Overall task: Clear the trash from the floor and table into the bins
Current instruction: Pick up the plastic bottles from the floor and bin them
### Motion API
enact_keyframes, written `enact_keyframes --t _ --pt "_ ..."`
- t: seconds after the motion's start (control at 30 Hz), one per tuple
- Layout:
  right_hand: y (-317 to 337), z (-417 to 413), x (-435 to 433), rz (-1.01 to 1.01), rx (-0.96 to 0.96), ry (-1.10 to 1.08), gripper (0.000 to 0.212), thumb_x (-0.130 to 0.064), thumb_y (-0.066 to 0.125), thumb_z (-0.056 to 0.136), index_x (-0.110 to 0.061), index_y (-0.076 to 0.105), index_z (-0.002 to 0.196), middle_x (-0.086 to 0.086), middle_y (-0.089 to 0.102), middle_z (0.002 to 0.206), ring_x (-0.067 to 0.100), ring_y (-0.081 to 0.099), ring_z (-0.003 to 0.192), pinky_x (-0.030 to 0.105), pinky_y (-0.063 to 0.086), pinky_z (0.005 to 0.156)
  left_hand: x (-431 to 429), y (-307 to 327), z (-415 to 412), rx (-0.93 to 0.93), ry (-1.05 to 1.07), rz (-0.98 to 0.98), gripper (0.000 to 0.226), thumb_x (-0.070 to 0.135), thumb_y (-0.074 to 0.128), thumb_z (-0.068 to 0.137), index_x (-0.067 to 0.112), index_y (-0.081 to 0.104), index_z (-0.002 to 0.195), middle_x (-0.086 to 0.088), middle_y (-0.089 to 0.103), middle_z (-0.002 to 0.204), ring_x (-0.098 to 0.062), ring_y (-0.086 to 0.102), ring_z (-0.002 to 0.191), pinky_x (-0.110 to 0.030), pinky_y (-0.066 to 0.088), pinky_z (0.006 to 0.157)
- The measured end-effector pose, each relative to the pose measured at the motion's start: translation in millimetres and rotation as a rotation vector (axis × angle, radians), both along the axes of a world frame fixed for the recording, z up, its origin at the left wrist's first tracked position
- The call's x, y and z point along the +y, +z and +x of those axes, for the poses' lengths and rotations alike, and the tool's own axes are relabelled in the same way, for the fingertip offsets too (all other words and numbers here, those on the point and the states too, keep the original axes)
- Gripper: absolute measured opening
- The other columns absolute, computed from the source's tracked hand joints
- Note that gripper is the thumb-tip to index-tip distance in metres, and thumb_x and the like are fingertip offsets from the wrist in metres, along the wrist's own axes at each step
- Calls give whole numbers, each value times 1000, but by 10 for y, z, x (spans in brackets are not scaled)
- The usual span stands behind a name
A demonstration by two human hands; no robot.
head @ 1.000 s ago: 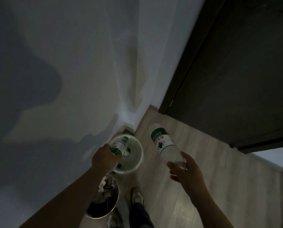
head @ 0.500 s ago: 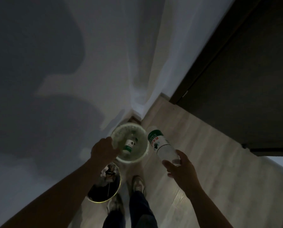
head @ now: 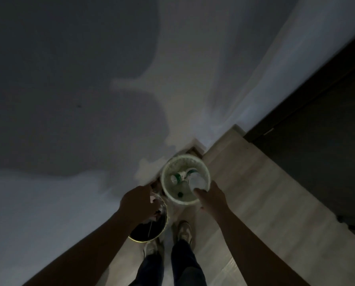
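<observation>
- The right hand (head: 211, 196) reaches to the near right rim of the white bin (head: 163, 182). Its fingertips (head: 199, 191) meet the bottom end of a clear bottle (head: 196, 179).
- The dim, blurred view does not show whether those fingers pinch the bottle or have let it go.
- The bottle lies just ahead of the fingertips. Its long axis runs away from the hand and down, with the neck end inside the bin and the bottom end near the rim.
- The bin's opening therefore sits directly ahead of and below the grip. In my judgement the drop needs only a release, or at most a small push forward, with no sideways carry.
- A second bottle (head: 177, 176) already lies in the bin, just beyond and to the left of the held one, roughly crosswise.
- The left hand (head: 139, 203) hangs farther from the white bin, over the dark bin (head: 145, 241) beside it. Its back faces the camera and the fingers are tucked out of sight, so I cannot tell whether it holds anything.
- The right hand is plainly the nearer one for this drop.
</observation>
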State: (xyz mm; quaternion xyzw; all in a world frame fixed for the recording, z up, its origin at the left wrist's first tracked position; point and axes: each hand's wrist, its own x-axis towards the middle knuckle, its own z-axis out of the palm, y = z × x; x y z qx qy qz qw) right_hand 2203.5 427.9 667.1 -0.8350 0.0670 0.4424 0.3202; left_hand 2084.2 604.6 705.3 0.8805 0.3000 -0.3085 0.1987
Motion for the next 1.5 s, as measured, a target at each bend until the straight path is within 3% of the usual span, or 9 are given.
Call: enact_keyframes --t 0.13,0.33,0.6,0.77,0.87,0.93,1.13,1.3,1.5 --pt "89 -112 142 8 -60 114 51 -31 60 92 -10 41 135 12 58 122 29 59 109 28 46 86 10 77 -140 -13 65 -6 43 47 50 92 18 52 123 -4 55 124 -21 51 117 -28 40 92" --pt "192 -316 146 -32 -89 359 55 -29 59 92 -2 42 137 15 55 131 25 54 120 21 37 79 -33 234 -364 -32 141 24 42 49 48 91 18 52 120 -3 58 123 -22 54 116 -30 43 92" --pt "440 -486 248 -105 -217 751 39 -38 59 87 -12 56 116 7 64 112 24 61 106 30 47 79 -87 584 -738 -119 252 42 38 43 53 92 19 57 120 -4 59 120 -23 56 114 -29 44 89" --pt "687 -645 382 -153 -297 1132 40 -25 54 91 -10 53 127 11 64 112 27 60 106 31 45 73 -45 744 -1171 -104 375 52 36 39 55 89 16 55 115 -4 60 116 -23 57 109 -30 44 86" --pt "852 -815 526 -152 -356 1328 11 -17 53 93 -12 56 103 13 63 115 29 59 109 32 44 77 -5 853 -1477 -122 449 64 40 40 55 89 15 53 120 -5 59 120 -23 56 111 -31 45 90" --pt "967 -987 629 -127 -392 1403 14 -16 55 91 -12 58 105 13 64 115 29 59 108 32 45 80 7 900 -1732 -133 515 82 40 40 54 90 15 53 121 -5 59 120 -23 56 111 -31 45 91" --pt "1272 -1866 975 -37 -460 1587 19 -21 58 89 -12 56 105 9 60 99 26 58 89 33 43 72 -144 1029 -2840 -166 707 109 38 41 54 88 16 55 116 -5 61 117 -24 58 107 -33 47 87" --pt "1512 -2941 1188 58 -464 1768 41 -25 62 84 -18 57 124 6 58 124 25 56 113 34 48 91 -499 1109 -3912 -189 884 119 41 40 57 85 20 56 121 -3 60 122 -24 57 112 -30 47 90" --pt "1783 -4449 1177 214 -468 2018 33 -18 60 85 -15 61 117 6 58 117 23 56 106 24 36 71 -1024 1243 -5273 -200 1055 161 42 37 57 87 20 54 125 -1 61 122 -20 57 113 -28 45 92"
